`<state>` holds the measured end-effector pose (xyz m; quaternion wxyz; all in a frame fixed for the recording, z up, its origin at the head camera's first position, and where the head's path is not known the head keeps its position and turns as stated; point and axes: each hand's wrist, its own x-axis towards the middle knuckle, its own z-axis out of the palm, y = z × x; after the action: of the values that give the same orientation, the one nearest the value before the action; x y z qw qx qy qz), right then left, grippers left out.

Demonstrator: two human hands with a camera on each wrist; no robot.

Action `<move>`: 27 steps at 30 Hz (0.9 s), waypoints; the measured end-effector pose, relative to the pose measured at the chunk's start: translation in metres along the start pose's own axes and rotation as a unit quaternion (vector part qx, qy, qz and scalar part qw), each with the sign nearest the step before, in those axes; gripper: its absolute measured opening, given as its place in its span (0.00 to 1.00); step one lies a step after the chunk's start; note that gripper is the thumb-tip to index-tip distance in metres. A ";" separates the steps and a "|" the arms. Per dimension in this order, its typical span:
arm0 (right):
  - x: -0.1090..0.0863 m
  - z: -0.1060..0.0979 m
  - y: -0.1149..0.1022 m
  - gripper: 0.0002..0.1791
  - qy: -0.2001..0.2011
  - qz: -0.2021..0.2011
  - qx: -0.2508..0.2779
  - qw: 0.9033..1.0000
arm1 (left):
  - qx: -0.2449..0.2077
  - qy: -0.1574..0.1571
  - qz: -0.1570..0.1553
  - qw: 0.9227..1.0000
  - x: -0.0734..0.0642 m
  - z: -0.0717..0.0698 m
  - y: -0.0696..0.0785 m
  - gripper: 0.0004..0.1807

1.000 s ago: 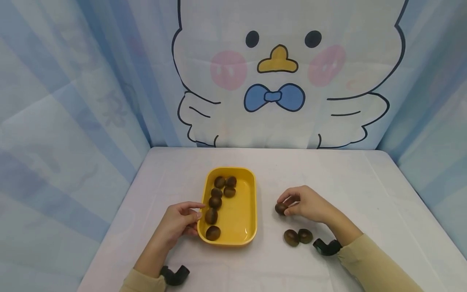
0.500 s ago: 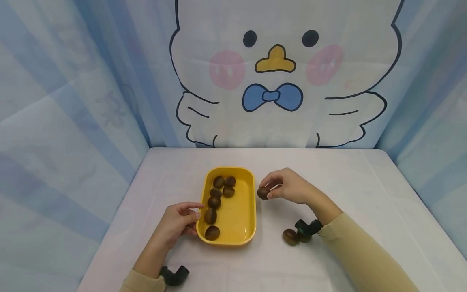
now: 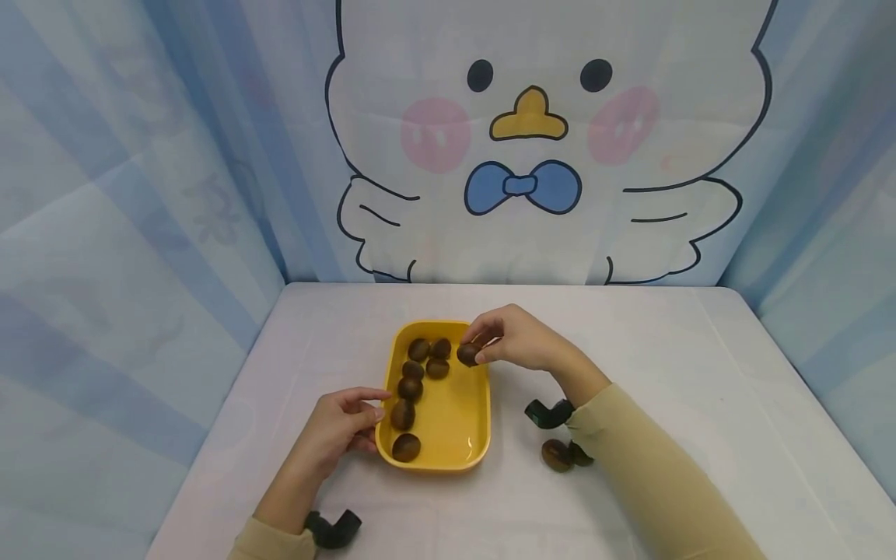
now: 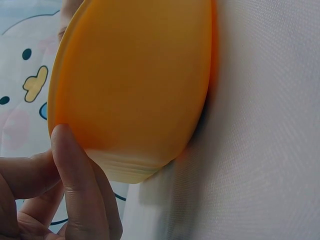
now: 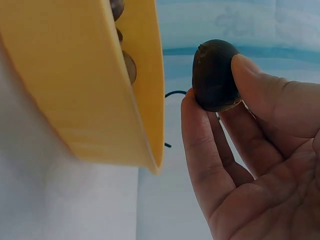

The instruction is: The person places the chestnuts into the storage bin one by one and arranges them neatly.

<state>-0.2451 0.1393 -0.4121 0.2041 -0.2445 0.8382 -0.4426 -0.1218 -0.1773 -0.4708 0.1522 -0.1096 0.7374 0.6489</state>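
My right hand [image 3: 521,340] pinches a dark brown chestnut [image 3: 469,355] between thumb and fingers, held above the far right part of a yellow tray [image 3: 448,435]. In the right wrist view that chestnut [image 5: 215,75] is above the tray's rim, apart from it. My left hand [image 3: 341,424] holds the tray's left side, its fingertips at the rim and outer wall [image 4: 135,75]. Several chestnuts [image 3: 411,388] lie in the tray along its left side and far end. Two more chestnuts [image 3: 558,455] rest on the table beneath my right forearm, one partly hidden by the sleeve.
A white cloth covers the table [image 3: 665,365]. Printed curtains [image 3: 140,233] stand along both sides and the back. A small black camera [image 3: 549,414] sits at my right wrist, and another black camera [image 3: 334,530] at my left.
My right hand has carried the chestnut from the table, leftward and away from me, to above the tray. My left hand has stayed at the tray's side.
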 end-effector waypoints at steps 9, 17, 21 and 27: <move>0.023 0.013 0.000 0.16 -0.011 0.010 -0.001 1.000 | 0.002 0.010 -0.004 1.000 0.002 0.001 -0.001 0.19; 0.038 0.026 -0.002 0.15 -0.032 0.010 -0.020 0.999 | 0.002 0.010 -0.003 1.000 0.002 0.002 -0.002 0.19; 0.042 0.031 -0.001 0.15 -0.046 0.010 -0.027 0.999 | 0.000 0.007 -0.003 1.000 0.002 0.002 -0.002 0.19; 0.045 0.032 -0.006 0.14 -0.054 0.011 -0.043 0.998 | 0.001 0.006 -0.002 1.000 0.001 0.001 -0.002 0.20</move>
<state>-0.2622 0.0892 -0.4297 0.2434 -0.2674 0.8470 -0.3897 -0.1224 -0.1764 -0.4729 0.1486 -0.1149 0.7386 0.6475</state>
